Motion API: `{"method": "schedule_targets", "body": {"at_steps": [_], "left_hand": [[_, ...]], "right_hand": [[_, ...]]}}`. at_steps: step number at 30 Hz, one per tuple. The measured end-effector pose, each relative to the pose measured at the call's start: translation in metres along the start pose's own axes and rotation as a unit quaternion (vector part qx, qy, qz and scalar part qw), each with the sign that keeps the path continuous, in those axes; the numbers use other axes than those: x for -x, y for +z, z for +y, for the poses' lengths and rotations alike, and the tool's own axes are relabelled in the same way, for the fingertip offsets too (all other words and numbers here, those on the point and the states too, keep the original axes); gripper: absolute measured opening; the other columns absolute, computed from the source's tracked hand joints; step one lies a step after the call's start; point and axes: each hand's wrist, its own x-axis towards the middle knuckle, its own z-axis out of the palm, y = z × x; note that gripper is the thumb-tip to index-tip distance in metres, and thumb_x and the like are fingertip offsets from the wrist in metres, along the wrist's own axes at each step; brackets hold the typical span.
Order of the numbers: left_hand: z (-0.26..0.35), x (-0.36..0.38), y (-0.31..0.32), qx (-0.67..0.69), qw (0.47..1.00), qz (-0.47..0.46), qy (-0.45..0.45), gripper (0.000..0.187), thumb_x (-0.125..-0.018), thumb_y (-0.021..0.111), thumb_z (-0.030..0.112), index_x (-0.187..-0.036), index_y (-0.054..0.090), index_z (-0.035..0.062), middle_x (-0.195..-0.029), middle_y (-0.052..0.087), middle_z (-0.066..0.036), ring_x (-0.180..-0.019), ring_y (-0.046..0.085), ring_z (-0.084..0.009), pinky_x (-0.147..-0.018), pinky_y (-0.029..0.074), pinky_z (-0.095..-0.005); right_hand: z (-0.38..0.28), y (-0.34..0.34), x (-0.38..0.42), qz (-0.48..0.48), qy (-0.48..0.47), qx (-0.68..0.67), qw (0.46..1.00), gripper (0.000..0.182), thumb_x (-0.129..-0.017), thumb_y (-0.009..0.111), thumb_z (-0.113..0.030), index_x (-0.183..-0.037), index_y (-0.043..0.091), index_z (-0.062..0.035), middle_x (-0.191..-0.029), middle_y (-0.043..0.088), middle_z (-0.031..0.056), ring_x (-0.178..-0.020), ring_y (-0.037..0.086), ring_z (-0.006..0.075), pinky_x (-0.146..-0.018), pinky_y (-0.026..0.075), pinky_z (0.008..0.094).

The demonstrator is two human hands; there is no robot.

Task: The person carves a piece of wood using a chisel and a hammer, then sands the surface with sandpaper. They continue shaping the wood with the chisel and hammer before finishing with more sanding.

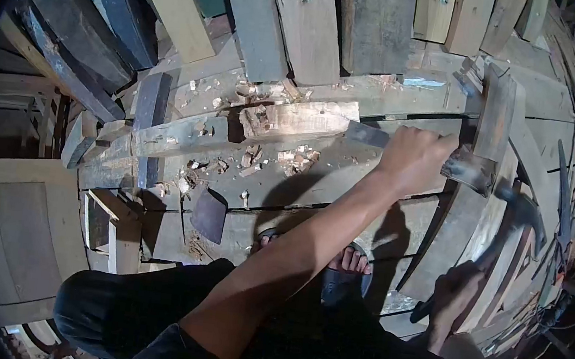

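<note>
My left hand [414,155] is closed around a chisel [367,133], its flat blade pointing left. The blade tip meets the right end of a pale, freshly cut piece of wood [301,121]. A dark notch shows at that wood's left end, beside a longer grey board [182,136]. At the lower right, my right hand [455,298] grips a hammer [526,214] by its handle. The hammer head is just right of the chisel's handle end, apart from it as far as I can see.
Wood chips [297,158] litter the plank surface [264,194] around the pale wood. Several boards [305,25] stand along the back. A dark flat piece [209,214] lies at the lower left, near a wooden panel [12,233]. My sandalled foot [350,261] is below my left forearm.
</note>
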Motion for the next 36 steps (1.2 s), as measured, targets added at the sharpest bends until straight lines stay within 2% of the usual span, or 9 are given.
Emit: {"method": "schedule_targets", "body": {"at_steps": [3,5,9,14,17,25,30,31,36], "left_hand": [[-0.001,0.000,-0.001,-0.020,0.999,0.023,0.014,0.029,-0.065,0.078,0.017,-0.090,0.068,0.0074,-0.069,0.070,-0.015,-0.065,0.071,-0.0354,-0.061,0.057,-0.0484],[0.001,0.003,-0.005,-0.004,0.999,0.036,0.017,0.028,-0.066,0.078,0.018,-0.090,0.068,0.0078,-0.069,0.070,-0.016,-0.065,0.071,-0.0360,-0.061,0.057,-0.0491],[0.000,0.002,-0.003,-0.001,0.998,0.058,0.022,0.026,-0.066,0.078,0.019,-0.088,0.068,0.0085,-0.068,0.069,-0.016,-0.063,0.070,-0.0378,-0.059,0.056,-0.0497],[0.000,0.001,0.000,-0.029,0.999,0.016,-0.005,0.024,-0.068,0.076,0.019,-0.089,0.068,0.0085,-0.067,0.069,-0.016,-0.063,0.070,-0.0379,-0.059,0.055,-0.0497],[-0.006,-0.003,0.008,-0.050,0.998,-0.022,-0.015,0.025,-0.071,0.076,0.020,-0.092,0.070,0.0083,-0.070,0.070,-0.016,-0.066,0.071,-0.0386,-0.059,0.055,-0.0498],[0.001,-0.006,0.003,-0.041,0.997,-0.051,-0.046,0.026,-0.071,0.070,0.010,-0.097,0.072,0.0062,-0.081,0.073,-0.018,-0.078,0.074,-0.0384,-0.071,0.058,-0.0502],[-0.002,-0.006,0.003,-0.062,0.995,-0.064,-0.049,0.024,-0.075,0.068,0.010,-0.099,0.072,0.0065,-0.082,0.074,-0.019,-0.078,0.074,-0.0388,-0.071,0.058,-0.0500],[-0.002,-0.006,0.006,-0.068,0.995,-0.063,-0.046,0.025,-0.076,0.068,0.011,-0.099,0.072,0.0064,-0.082,0.074,-0.019,-0.077,0.074,-0.0387,-0.071,0.058,-0.0499],[-0.029,0.001,-0.009,-0.100,0.986,-0.109,-0.080,0.023,-0.073,0.072,0.015,-0.095,0.073,0.0100,-0.082,0.074,-0.019,-0.076,0.074,-0.0382,-0.069,0.058,-0.0503]], "right_hand": [[-0.007,-0.003,-0.002,-0.001,0.034,-0.086,0.996,0.047,-0.107,0.046,-0.058,-0.090,0.050,-0.0146,-0.071,0.039,-0.0049,-0.057,0.035,0.0064,-0.049,0.026,0.0232],[-0.014,-0.007,-0.015,0.210,0.087,-0.186,0.956,0.042,-0.107,0.048,-0.054,-0.087,0.051,-0.0183,-0.067,0.039,-0.0067,-0.055,0.036,0.0060,-0.049,0.030,0.0231],[-0.026,-0.053,-0.034,-0.059,-0.138,-0.297,0.943,0.048,-0.105,0.051,-0.058,-0.082,0.045,-0.0163,-0.058,0.039,-0.0040,-0.040,0.032,0.0057,-0.035,0.025,0.0214],[-0.014,0.022,-0.011,0.257,0.011,-0.354,0.899,0.050,-0.105,0.050,-0.060,-0.083,0.043,-0.0159,-0.065,0.041,-0.0045,-0.052,0.038,0.0093,-0.046,0.030,0.0246],[-0.003,0.014,0.008,-0.029,0.054,-0.078,0.995,0.050,-0.108,0.045,-0.057,-0.082,0.046,-0.0132,-0.072,0.041,-0.0045,-0.057,0.037,0.0078,-0.047,0.027,0.0247],[-0.058,-0.031,-0.033,0.190,-0.052,-0.114,0.974,0.050,-0.106,0.045,-0.061,-0.086,0.050,-0.0155,-0.060,0.041,-0.0045,-0.045,0.036,0.0054,-0.038,0.028,0.0239],[-0.011,-0.020,-0.034,0.051,-0.065,-0.299,0.951,0.047,-0.109,0.043,-0.055,-0.086,0.051,-0.0149,-0.061,0.041,-0.0030,-0.046,0.035,0.0063,-0.040,0.027,0.0232],[0.001,0.001,-0.035,0.239,0.013,-0.135,0.961,0.049,-0.107,0.046,-0.058,-0.084,0.048,-0.0158,-0.066,0.040,-0.0021,-0.053,0.036,0.0068,-0.047,0.030,0.0248],[-0.022,0.006,-0.018,-0.025,0.207,-0.058,0.976,0.053,-0.105,0.044,-0.064,-0.082,0.046,-0.0171,-0.069,0.038,-0.0047,-0.051,0.034,0.0075,-0.046,0.025,0.0250]]}}
